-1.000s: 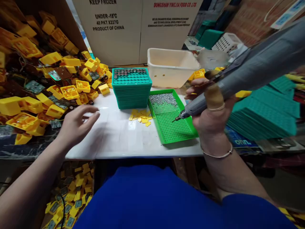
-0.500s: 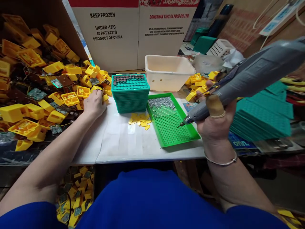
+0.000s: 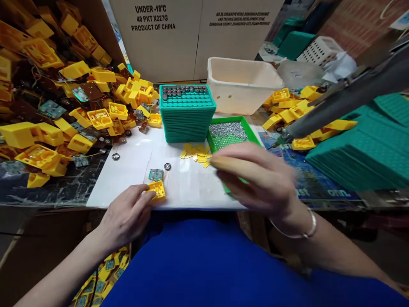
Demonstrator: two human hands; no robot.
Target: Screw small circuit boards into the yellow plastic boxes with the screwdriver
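My left hand grips a small open yellow plastic housing at the table's front edge, thumb and fingers at its left side. Joined to it by thin wires, a green circuit board lies just behind. A small round speaker-like disc rests beside the board. My right hand is blurred by motion above the green tray of small screws; its fingers are bunched, and whether they hold anything cannot be made out. Loose flat yellow pieces lie just beyond its fingertips. A grey power screwdriver hangs at the right, out of my hand.
Yellow housings with wires and boards are heaped on the left. Behind the work area stand a teal tray stack topped with small round parts and a whitish bin. More teal trays and yellow housings are at the right.
My left hand has come from the heap to the front edge with a yellow housing and its board. My right hand has let go of the screwdriver and moved left. The view has shifted downward.
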